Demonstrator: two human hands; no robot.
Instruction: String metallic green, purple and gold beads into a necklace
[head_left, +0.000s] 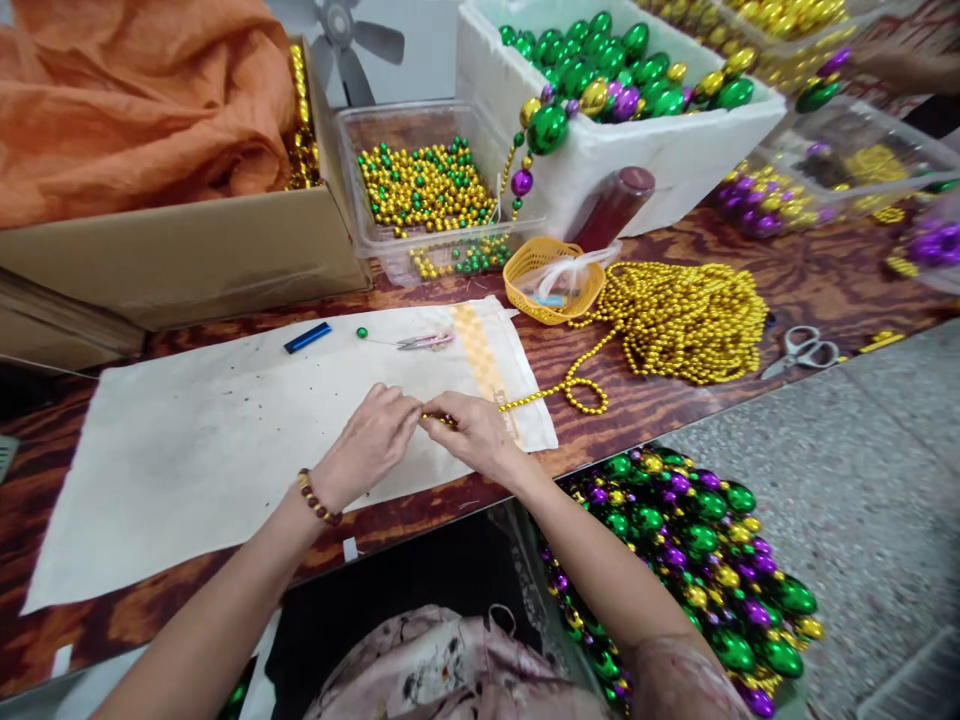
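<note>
Gold bead strand (525, 401) pinched between left hand (377, 440) and right hand (478, 435), both nearly closed; tail runs right. Best grip near the end, tail slack; loop right of right hand may snag. Ahead: nippers (426, 342), green bead (362, 333). Farther right: gold bead pile (690, 315), scissors (802, 350).

A thin strand of shiny round gold beads (529, 400) is held at one end. It loops loosely on the brown wooden table (592, 434).
</note>
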